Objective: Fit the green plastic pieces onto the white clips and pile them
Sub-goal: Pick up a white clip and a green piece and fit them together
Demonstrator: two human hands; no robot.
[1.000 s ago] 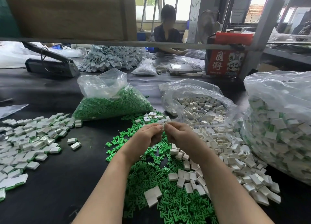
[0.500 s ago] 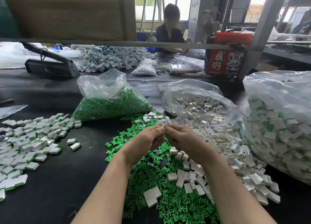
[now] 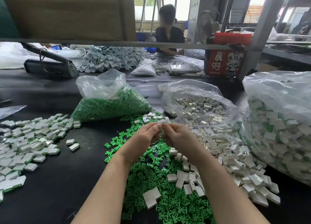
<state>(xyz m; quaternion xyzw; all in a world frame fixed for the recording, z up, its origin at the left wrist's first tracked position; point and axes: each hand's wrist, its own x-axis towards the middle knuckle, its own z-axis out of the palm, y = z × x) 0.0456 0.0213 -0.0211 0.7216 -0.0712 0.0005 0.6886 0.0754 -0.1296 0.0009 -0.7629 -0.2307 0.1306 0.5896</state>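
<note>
Left hand (image 3: 144, 138) and right hand (image 3: 176, 137) both pinching one small white clip (image 3: 160, 122), green pieces (image 3: 161, 186) loose under wrists, red box (image 3: 224, 62) far beyond reads 國潮

2 forearms enter from the bottom edge, both bare up to the frame limit; no sleeve, cuff or glove edge shows on either.

Left hand (image 3: 144, 138): bare, no ring, no watch or band at the wrist. Fingernails not readable from this side; mostly the back of the hand shows.

Right hand (image 3: 176, 138): bare likewise, no ring, no wrist strap. 1 thumbnail at the top looks short and unpainted, though small in the view.

Both forearms smooth, with no visible marks, tape or bandage. Elbows and upper arms lie outside the picture, so clothing above them cannot be told.
</note>
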